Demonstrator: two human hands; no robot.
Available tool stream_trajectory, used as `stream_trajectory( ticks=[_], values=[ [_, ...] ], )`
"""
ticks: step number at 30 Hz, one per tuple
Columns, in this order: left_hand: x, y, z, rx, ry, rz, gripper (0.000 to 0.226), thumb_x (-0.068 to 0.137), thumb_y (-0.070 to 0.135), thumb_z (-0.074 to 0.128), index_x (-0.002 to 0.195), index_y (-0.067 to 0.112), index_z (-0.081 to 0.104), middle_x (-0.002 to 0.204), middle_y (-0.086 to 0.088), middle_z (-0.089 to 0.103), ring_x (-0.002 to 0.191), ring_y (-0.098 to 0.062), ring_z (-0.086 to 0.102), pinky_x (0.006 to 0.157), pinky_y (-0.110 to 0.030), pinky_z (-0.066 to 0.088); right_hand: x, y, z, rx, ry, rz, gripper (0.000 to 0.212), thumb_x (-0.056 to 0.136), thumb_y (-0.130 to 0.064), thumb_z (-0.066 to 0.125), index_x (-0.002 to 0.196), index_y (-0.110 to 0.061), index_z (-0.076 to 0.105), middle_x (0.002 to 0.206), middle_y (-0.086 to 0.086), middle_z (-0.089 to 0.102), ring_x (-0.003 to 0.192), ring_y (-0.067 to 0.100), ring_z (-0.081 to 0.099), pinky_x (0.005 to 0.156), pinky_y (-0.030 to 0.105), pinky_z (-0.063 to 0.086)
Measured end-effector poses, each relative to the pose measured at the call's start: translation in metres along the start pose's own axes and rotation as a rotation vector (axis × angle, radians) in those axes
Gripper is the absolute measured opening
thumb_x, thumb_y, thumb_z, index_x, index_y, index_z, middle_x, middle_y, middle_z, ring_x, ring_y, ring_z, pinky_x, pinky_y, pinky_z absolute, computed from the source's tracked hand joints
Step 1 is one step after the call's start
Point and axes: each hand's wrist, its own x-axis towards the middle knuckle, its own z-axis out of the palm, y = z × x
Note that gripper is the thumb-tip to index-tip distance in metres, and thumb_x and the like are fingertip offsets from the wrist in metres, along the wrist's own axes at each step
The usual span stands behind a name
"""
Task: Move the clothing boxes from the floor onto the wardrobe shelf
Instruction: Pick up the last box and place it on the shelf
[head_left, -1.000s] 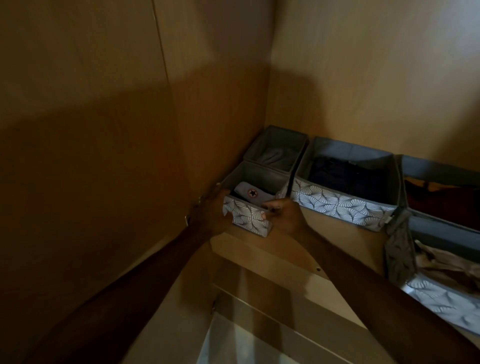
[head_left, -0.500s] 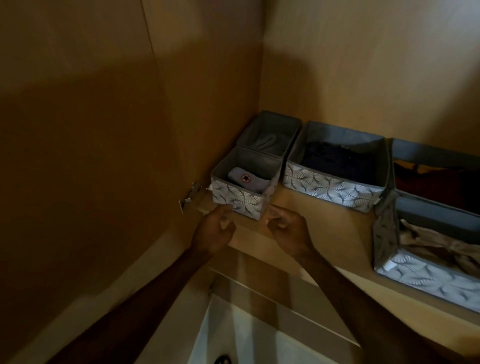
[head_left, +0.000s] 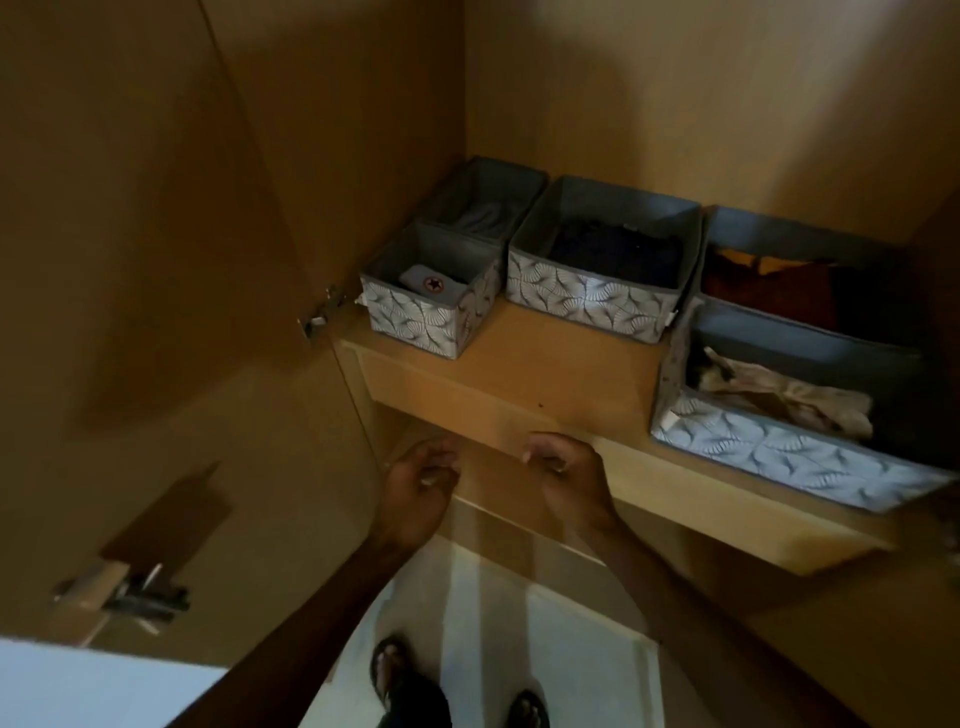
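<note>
Several grey fabric boxes with a white leaf pattern stand on the wooden wardrobe shelf. The small front-left box holds a folded grey item with a star badge. Behind it sits another small box. A wider box with dark clothes is in the middle, a box with red and orange clothes at the back right, and a box with beige cloth at the front right. My left hand and right hand hang below the shelf edge, fingers loosely curled, holding nothing.
The open wardrobe door stands at the left with a hinge near the shelf and a handle lower down. A lower shelf edge lies under my hands. My sandalled feet stand on the pale floor below.
Both hands let go of the small front-left box and drew back and down below the shelf edge. The view tilted down, showing the floor and my feet.
</note>
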Motion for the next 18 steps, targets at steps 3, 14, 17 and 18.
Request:
stream_trajectory(
  ticks=[3,14,17,18],
  values=[
    [-0.03,-0.006,-0.007,-0.027,0.035,-0.001,0.022,0.09,-0.002,0.06,0.109,0.007,0.065,0.097,-0.001,0.07,0.083,0.001,0.064,0.071,-0.006,0.046,-0.023,-0.004,0.001,0.022,-0.029,-0.013,0.022,0.086,-0.008,0.065,0.107,-0.009,0.071,0.093,-0.001,0.071,0.088,0.005,0.065,0.077,0.008,0.047],
    [-0.174,-0.028,-0.071,-0.023,-0.031,0.082,0.024,0.09,0.016,0.062,0.114,0.021,0.065,0.099,0.002,0.073,0.095,-0.015,0.068,0.091,-0.039,0.054,-0.184,-0.029,0.011,0.037,0.029,-0.027,0.024,0.087,-0.015,0.066,0.11,-0.017,0.07,0.092,-0.005,0.07,0.086,-0.002,0.063,0.075,0.009,0.045],
    [-0.222,-0.033,-0.089,-0.023,-0.02,0.111,0.029,0.09,0.019,0.064,0.119,0.02,0.065,0.104,0.007,0.072,0.1,-0.009,0.067,0.092,-0.034,0.054,-0.237,-0.036,0.016,0.078,0.053,-0.02,0.022,0.086,-0.015,0.067,0.108,-0.018,0.071,0.091,-0.003,0.071,0.086,0.006,0.066,0.079,0.019,0.049],
    [-0.235,-0.034,-0.093,-0.019,-0.01,0.118,0.029,0.091,0.019,0.064,0.119,0.019,0.065,0.104,0.007,0.072,0.1,-0.007,0.066,0.091,-0.032,0.054,-0.251,-0.037,0.016,0.08,0.048,-0.016,0.022,0.086,-0.015,0.067,0.107,-0.019,0.071,0.091,-0.003,0.072,0.087,0.008,0.067,0.08,0.021,0.05]
  ],
)
